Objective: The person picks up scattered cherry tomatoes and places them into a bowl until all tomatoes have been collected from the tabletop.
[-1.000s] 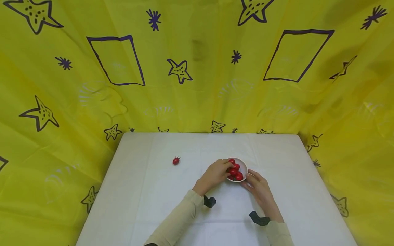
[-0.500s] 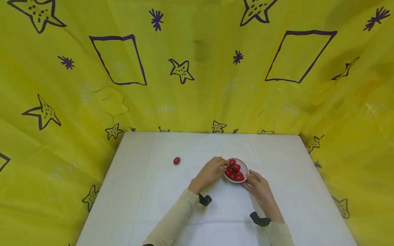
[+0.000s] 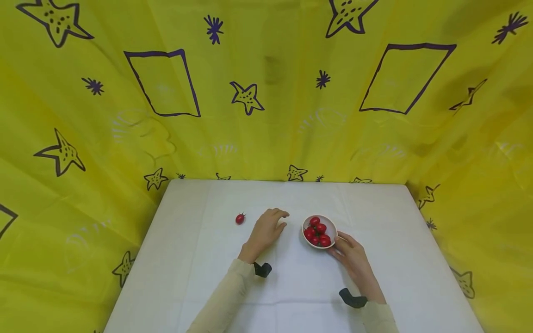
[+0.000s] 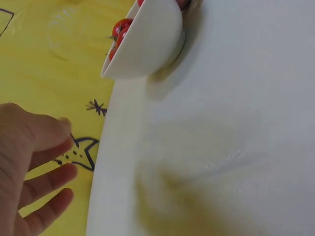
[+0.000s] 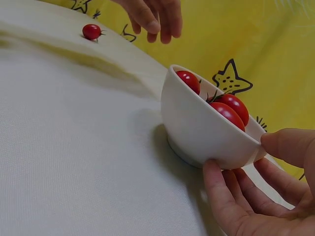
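A white bowl (image 5: 197, 125) with several cherry tomatoes (image 3: 318, 231) in it stands on the white table. My right hand (image 3: 354, 259) grips its right side, thumb at the rim and fingers low on the outer wall, as the right wrist view shows. To the left of the bowl, my left hand (image 3: 264, 231) is over the table with loosely bent fingers and nothing between them. One loose cherry tomato (image 3: 240, 218) with a green stem lies just left of that hand. In the left wrist view the left fingers (image 4: 49, 182) are apart from the bowl.
A white cloth covers the table (image 3: 291, 296). Yellow curtains (image 3: 266, 138) with dark star drawings hang behind it and along both sides. A dark curved piece (image 3: 262, 269) is on the left wrist, and another (image 3: 352, 298) on the right.
My left hand has drawn out of the bowl and moved left toward the loose cherry tomato, holding nothing. My right hand stays on the bowl, which has hardly moved.
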Tool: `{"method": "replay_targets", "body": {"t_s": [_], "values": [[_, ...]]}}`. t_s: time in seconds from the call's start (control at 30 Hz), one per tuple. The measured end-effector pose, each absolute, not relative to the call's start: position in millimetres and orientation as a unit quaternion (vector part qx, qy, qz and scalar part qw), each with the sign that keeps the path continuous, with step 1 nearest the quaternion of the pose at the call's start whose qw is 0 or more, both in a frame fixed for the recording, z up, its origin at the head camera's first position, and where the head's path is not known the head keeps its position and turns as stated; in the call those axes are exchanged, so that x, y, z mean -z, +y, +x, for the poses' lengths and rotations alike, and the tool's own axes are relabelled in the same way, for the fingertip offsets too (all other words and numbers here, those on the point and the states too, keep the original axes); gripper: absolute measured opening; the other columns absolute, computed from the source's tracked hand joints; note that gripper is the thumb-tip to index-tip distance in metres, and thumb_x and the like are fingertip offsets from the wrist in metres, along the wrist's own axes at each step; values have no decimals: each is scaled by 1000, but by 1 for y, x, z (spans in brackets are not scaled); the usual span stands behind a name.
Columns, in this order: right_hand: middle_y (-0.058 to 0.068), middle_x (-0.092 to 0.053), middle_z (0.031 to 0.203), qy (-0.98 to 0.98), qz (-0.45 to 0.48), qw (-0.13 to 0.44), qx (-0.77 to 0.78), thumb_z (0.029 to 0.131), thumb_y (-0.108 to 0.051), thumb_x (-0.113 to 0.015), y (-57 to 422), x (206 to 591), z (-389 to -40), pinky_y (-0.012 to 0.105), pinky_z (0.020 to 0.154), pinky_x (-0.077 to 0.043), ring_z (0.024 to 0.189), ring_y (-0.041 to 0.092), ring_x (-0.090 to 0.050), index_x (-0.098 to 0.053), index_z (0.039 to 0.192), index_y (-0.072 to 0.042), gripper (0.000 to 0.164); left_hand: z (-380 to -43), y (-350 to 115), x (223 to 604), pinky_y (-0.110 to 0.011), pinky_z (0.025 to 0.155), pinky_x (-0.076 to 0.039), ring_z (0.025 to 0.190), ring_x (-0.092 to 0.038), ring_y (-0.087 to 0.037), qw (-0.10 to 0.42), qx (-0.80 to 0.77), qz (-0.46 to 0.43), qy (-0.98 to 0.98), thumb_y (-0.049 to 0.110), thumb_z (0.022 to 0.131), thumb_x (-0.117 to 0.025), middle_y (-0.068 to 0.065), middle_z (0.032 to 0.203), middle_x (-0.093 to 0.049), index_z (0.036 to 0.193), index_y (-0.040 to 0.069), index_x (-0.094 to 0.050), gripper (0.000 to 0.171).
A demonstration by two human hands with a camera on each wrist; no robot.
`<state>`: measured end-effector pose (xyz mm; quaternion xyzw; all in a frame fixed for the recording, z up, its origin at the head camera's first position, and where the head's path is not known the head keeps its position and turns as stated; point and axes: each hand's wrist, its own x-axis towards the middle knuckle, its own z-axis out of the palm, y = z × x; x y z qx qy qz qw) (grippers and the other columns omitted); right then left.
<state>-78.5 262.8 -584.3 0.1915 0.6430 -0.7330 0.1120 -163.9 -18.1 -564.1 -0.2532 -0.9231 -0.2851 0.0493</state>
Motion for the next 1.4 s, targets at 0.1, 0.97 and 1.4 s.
{"method": "replay_targets", "body": {"t_s": [0.1,0.97,1.4], "values": [[27,-32,164,642,192,112,734,111,-15,-49,263,585,-78,33,106,-54,104,-1,-65,-27,160,3,57,-163,-28,569,-36,98,-58,111,-67,-21,102,309,-232,-917,18,99,-71,-1,121,-73,124,14,-71,25],[26,-31,164,634,188,108,742,111,-12,-48,261,583,-77,38,110,-50,108,-2,-63,-27,160,4,56,-151,-75,601,-58,102,-41,124,-53,-43,308,426,18,-851,0,87,-78,-19,128,-68,126,1,-67,40],[26,-30,165,636,188,106,741,111,-13,-48,262,583,-77,39,110,-48,113,2,-62,-27,160,5,56,-152,-87,618,-55,102,-47,117,-63,-44,287,427,65,-855,-8,83,-77,-23,124,-71,120,-4,-70,38]]}}
